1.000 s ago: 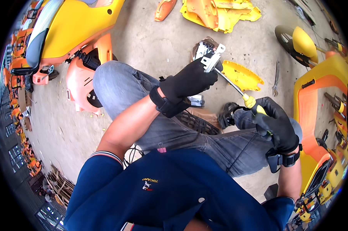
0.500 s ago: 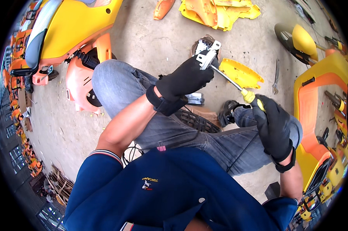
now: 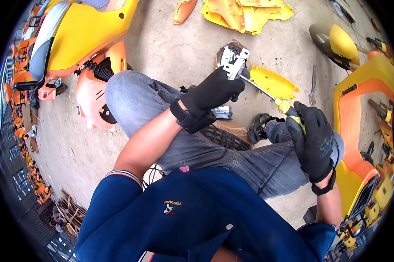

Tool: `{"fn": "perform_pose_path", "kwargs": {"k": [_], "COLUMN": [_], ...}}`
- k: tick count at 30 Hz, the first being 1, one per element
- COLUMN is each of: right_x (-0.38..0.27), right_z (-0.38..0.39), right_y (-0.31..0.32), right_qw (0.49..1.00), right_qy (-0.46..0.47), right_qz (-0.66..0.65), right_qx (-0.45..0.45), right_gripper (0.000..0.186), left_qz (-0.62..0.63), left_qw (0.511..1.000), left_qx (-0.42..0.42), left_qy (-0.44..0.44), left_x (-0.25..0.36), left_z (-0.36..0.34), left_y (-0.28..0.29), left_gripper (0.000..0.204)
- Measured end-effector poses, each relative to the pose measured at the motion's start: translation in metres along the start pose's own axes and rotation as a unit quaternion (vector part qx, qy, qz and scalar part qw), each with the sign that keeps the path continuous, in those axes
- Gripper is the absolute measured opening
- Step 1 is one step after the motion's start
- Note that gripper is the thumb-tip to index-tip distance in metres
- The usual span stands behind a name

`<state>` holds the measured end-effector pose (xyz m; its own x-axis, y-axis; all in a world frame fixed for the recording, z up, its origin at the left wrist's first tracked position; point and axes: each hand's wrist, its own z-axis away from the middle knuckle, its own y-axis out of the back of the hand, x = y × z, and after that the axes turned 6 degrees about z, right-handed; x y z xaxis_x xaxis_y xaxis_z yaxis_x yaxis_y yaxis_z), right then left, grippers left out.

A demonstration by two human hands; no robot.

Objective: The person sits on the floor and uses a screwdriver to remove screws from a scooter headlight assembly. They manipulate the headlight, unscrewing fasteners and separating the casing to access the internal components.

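Note:
My left hand (image 3: 216,89), in a black glove, is closed on a white metal bracket (image 3: 234,68) with slotted tabs at its ends. The steel shaft of a yellow-handled screwdriver (image 3: 282,106) reaches up to the underside of the bracket. My right hand (image 3: 311,142), also gloved, is wrapped round the screwdriver's handle. Just behind the bracket is a silver mechanism (image 3: 229,53) on a brownish piece, partly hidden by my hand. Below my left hand a small metal part (image 3: 223,113) lies between my bent legs.
A yellow cover (image 3: 271,83) and a wrench (image 3: 312,87) lie on the concrete floor. Loose panels (image 3: 267,15) are piled at the top. Yellow-orange scooter bodies stand at left (image 3: 81,35) and right (image 3: 345,174), with more scooters along the far edges.
Over the last second my right hand has turned on the screwdriver handle, its fingers now lying further up over it. My left hand and the bracket have shifted slightly left.

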<state>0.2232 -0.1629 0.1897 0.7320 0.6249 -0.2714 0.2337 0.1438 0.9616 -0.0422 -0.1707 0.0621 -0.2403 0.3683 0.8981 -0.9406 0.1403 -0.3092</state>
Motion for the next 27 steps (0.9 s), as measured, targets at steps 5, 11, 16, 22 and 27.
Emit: {"fn": "perform_pose_path", "kwargs": {"k": [5,11,16,22,27], "right_x": [-0.004,-0.001,-0.001,0.030,0.028], "right_z": [0.006,0.003,0.003,-0.012,-0.015], "right_y": [-0.014,-0.015,-0.017,0.005,0.008], "right_qw": [0.996,0.990,0.998,0.703,0.696], "right_qy": [0.012,0.045,0.029,-0.292,-0.316], "right_qz": [0.087,0.130,0.053,-0.556,-0.575], "right_qx": [0.002,0.001,-0.004,-0.333,-0.292], "right_gripper": [0.037,0.036,0.027,0.035,0.022], "left_qz": [0.038,0.010,0.016,-0.014,0.031], "left_qw": [0.999,1.000,1.000,1.000,0.999], "left_qx": [0.015,0.008,0.009,-0.004,-0.007], "left_qy": [0.017,0.016,0.023,0.003,0.003], "left_x": [0.005,0.004,0.008,0.006,0.009], "left_z": [0.003,0.005,0.007,0.008,0.003], "left_y": [-0.002,0.002,0.000,-0.003,-0.007], "left_gripper": [0.016,0.015,0.014,0.017,0.020]}}
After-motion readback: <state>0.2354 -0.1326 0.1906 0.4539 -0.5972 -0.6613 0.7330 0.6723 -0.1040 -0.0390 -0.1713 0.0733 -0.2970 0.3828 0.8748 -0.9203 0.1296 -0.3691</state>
